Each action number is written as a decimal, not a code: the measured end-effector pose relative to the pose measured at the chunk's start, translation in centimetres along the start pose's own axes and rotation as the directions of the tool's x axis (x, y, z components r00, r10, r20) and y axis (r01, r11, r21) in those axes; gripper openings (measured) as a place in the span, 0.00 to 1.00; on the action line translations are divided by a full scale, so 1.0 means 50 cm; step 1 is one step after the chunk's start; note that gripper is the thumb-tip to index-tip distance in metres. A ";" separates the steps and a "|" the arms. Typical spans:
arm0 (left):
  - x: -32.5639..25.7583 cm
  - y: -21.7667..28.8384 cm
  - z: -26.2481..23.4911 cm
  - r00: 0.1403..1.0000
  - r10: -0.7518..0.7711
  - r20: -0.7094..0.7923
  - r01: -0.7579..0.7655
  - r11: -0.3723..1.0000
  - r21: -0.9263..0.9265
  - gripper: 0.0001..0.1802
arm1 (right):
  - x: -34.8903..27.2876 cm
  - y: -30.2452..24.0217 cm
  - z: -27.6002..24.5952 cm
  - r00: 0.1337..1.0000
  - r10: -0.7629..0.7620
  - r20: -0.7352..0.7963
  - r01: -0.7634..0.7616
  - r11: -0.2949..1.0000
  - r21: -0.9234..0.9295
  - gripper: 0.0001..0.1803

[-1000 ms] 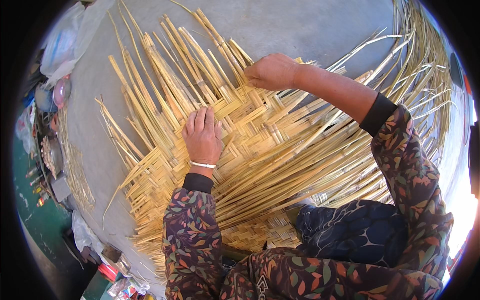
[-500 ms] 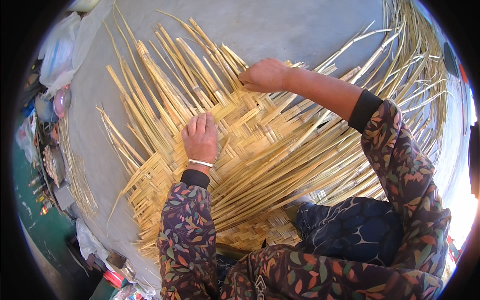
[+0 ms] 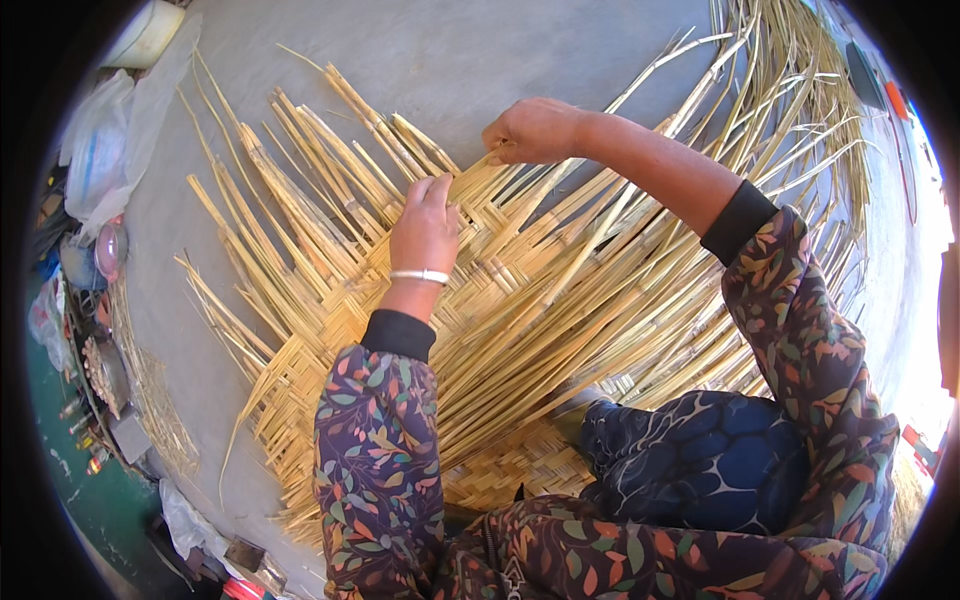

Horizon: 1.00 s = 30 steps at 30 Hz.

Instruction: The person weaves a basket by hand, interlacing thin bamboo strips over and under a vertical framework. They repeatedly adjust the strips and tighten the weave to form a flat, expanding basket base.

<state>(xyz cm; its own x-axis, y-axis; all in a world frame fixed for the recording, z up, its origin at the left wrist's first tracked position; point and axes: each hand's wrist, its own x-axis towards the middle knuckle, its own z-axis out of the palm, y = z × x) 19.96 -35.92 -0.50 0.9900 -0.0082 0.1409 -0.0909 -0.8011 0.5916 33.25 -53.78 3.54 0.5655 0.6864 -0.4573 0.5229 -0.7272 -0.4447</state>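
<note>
A partly woven mat (image 3: pixel 300 365) of flat, pale yellow split-cane strips lies before me, with loose strip ends fanning out past its far and right sides. At the far edge of the weave rests my left hand (image 3: pixel 424 235), a pale bangle on its wrist, fingers stretched out and slightly apart over the strips. Farther right, my right hand (image 3: pixel 535 132) is closed in a pinch, raised a little, on the end of a flat cane strip (image 3: pixel 482 181) that runs down toward the left fingertips. The fingertips' undersides are hidden.
Long loose strips (image 3: pixel 590 310) lie across the mat to the right, beside my bent knee (image 3: pixel 700 455). A bundle of thin stalks (image 3: pixel 800 90) spreads at the far right. Plastic bags (image 3: pixel 100 150), a pink round item (image 3: pixel 109 250) and clutter line the left edge of the grey floor (image 3: pixel 480 50).
My left hand has slid farther away and slightly right along the weave. The right hand has risen a little, drawing up the strip end. The view has shifted slightly.
</note>
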 end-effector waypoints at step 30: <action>0.039 0.013 0.053 0.808 -0.530 -0.257 0.516 0.848 -0.123 0.11 | 0.167 -0.047 0.092 0.964 0.247 0.095 -0.182 0.359 0.915 0.08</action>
<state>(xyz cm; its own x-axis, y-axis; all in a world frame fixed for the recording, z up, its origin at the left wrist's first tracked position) 22.12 -38.04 -1.94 0.8208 0.5712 0.0042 0.4209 -0.6098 0.6716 33.83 -46.29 -2.78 0.6141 0.4833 -0.6239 -0.4988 -0.3750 -0.7814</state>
